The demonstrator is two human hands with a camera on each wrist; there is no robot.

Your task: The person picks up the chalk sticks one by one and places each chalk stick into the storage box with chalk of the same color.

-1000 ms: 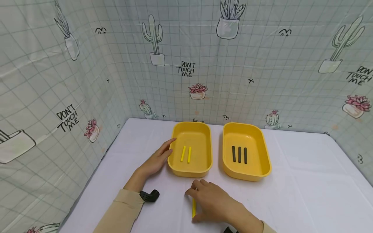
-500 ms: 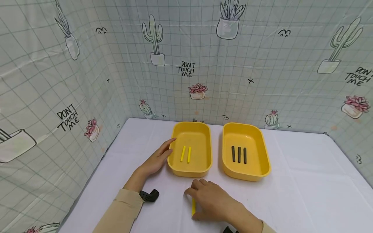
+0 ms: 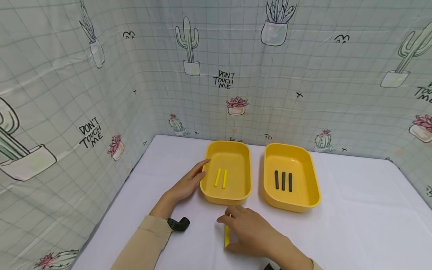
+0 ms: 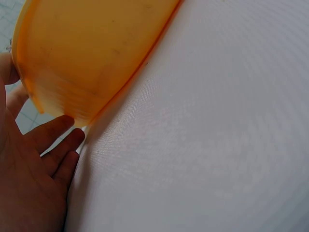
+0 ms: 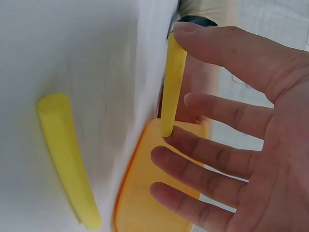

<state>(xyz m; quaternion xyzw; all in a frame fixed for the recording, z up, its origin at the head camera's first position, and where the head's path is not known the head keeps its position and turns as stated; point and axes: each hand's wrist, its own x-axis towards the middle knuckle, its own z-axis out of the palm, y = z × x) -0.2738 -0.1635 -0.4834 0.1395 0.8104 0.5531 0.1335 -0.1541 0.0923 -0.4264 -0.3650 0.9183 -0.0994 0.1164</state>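
My right hand [image 3: 251, 232] pinches a short yellow, chalk-like stick [image 5: 174, 87] by its ends, between thumb and a fingertip. A second yellow stick [image 5: 70, 162] lies on the white table below that hand; the palm hides it in the head view. My left hand [image 3: 185, 185] rests against the left side of the left yellow tray [image 3: 229, 157], fingers fairly straight and tips at its rim. Inside this tray lie two yellow sticks [image 3: 221, 178], side by side.
To the right stands another yellow tray [image 3: 290, 159] with three dark sticks [image 3: 283, 181] in it. A narrow gap separates the trays. Behind the white table [image 3: 357, 210] hangs a printed cloth [image 3: 263, 75], which also runs along the left side.
The head view has turned slightly left, so everything sits further right. My right hand, with the yellow stick, has come a little closer to the left tray. The left hand stays at its tray.
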